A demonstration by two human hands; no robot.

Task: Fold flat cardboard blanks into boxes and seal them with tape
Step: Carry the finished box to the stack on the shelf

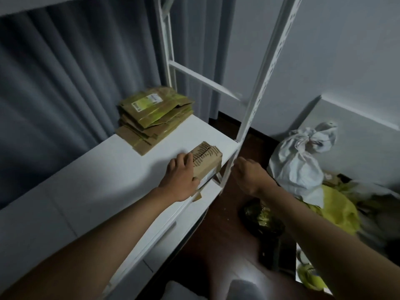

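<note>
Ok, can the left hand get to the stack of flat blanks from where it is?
Probably yes. The left hand rests on the small box; bare shelf lies between it and the stack of flat blanks, with nothing in the way.

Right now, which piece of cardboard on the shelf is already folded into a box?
The small box under the left hand, near the shelf's front edge. The stack of blanks behind it still lies flat.

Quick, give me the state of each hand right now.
Left hand: grips the small folded brown cardboard box on the white shelf.
Right hand: curled by the white shelf post; contents cannot be told.
</note>
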